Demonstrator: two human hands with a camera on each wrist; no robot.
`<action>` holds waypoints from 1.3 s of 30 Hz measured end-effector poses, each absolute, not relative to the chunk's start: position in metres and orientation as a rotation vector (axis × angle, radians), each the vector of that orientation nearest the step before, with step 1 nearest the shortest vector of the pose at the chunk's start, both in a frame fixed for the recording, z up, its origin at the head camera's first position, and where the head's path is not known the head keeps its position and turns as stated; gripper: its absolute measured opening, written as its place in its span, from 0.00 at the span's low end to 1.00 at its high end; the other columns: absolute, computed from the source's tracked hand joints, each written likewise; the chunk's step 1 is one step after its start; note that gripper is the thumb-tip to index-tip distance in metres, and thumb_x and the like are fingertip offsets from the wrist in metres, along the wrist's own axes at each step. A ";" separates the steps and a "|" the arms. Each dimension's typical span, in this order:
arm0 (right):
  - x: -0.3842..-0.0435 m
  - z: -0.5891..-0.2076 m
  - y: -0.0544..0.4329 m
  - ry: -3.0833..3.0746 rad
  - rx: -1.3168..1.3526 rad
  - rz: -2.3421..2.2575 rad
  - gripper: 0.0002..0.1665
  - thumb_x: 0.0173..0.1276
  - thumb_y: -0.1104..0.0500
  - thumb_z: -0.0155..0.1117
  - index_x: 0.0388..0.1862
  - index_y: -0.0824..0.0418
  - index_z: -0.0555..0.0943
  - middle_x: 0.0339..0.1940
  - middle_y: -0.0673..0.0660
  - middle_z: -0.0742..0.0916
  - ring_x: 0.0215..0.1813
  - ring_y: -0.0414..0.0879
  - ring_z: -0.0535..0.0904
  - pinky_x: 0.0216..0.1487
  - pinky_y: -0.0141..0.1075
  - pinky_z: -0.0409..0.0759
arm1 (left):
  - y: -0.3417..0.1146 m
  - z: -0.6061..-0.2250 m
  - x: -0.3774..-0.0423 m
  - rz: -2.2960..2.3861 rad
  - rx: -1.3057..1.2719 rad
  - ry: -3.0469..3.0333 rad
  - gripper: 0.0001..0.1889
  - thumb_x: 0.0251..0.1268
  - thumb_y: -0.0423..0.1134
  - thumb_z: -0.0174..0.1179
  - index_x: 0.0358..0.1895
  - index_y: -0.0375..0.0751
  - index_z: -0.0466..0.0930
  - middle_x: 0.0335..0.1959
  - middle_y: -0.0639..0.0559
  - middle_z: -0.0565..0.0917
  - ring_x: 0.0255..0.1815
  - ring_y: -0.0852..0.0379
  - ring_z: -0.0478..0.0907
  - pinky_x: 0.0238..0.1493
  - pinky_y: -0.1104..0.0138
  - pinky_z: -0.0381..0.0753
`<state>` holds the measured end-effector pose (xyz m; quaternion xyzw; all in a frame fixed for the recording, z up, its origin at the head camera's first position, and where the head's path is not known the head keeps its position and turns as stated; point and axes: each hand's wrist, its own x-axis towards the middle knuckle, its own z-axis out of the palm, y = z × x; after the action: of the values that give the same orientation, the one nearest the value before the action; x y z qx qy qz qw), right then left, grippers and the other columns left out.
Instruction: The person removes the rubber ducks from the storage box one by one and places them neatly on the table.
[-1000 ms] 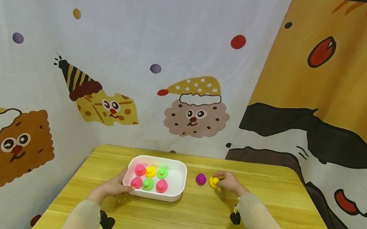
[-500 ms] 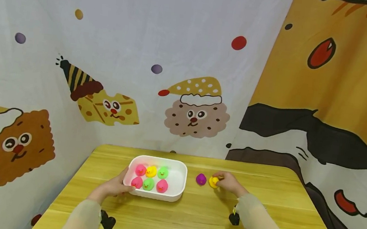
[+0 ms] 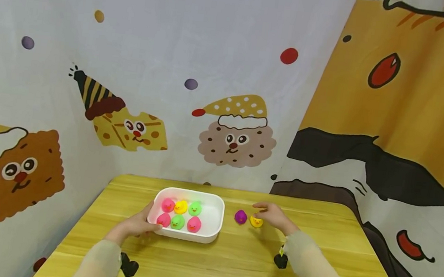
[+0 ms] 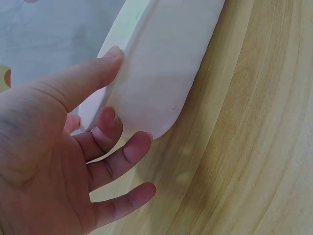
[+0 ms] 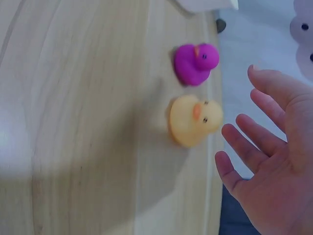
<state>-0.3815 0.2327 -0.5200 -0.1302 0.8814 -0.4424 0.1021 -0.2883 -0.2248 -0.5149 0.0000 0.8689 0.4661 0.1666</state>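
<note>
Yellow duck [image 3: 255, 222] stands on the table [image 3: 231, 269] beside a purple duck [image 3: 240, 217]; I see the right hand [image 3: 273, 215] near the yellow one, fingers spread. The left hand [image 3: 136, 224] grips the tub [image 3: 213, 213], thumb at the rim; six ducks [image 3: 177, 222] sit inside.

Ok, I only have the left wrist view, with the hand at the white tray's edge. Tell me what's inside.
Observer: Inside the white tray sit three pink ducks, two green ducks and one yellow duck.
Operator: Report the other hand.
Observer: The right hand holds nothing; its fingers are apart near a loose yellow duck.
Operator: Name anything else loose.
Observer: A purple duck sits on the table, between the tray and the loose yellow duck.
</note>
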 end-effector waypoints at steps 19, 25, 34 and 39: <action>-0.377 -0.495 0.153 2.532 -0.626 -1.244 0.24 0.64 0.58 0.67 0.57 0.68 0.80 0.56 0.64 0.82 0.52 0.57 0.80 0.51 0.45 0.79 | -0.226 -0.515 -0.292 1.352 0.044 2.460 0.54 0.63 0.45 0.66 0.77 0.33 0.31 0.75 0.28 0.42 0.61 0.32 0.59 0.51 0.37 0.70; -0.374 -0.491 0.124 2.540 -0.701 -1.179 0.20 0.64 0.57 0.68 0.53 0.64 0.82 0.53 0.61 0.84 0.51 0.54 0.80 0.52 0.44 0.78 | -0.227 -0.515 -0.292 1.323 0.061 2.463 0.55 0.63 0.49 0.65 0.76 0.32 0.30 0.75 0.27 0.42 0.59 0.32 0.60 0.47 0.44 0.73; -0.371 -0.494 0.090 2.467 -0.793 -1.179 0.20 0.63 0.58 0.69 0.52 0.66 0.82 0.49 0.58 0.85 0.50 0.52 0.81 0.51 0.41 0.78 | -0.226 -0.515 -0.289 1.373 0.043 2.467 0.53 0.63 0.43 0.65 0.77 0.34 0.32 0.75 0.28 0.44 0.62 0.32 0.59 0.54 0.35 0.67; -0.368 -0.497 0.075 2.448 -0.809 -1.190 0.21 0.63 0.60 0.69 0.53 0.68 0.81 0.51 0.60 0.85 0.52 0.55 0.80 0.54 0.43 0.77 | -0.225 -0.516 -0.288 1.389 0.051 2.468 0.53 0.63 0.42 0.66 0.77 0.33 0.33 0.75 0.28 0.45 0.62 0.32 0.59 0.54 0.35 0.68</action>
<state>-0.3682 0.0745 -0.4967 -0.2818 0.8523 -0.4142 0.1503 -0.2878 -0.2252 -0.5158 0.0177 0.8610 0.4844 0.1538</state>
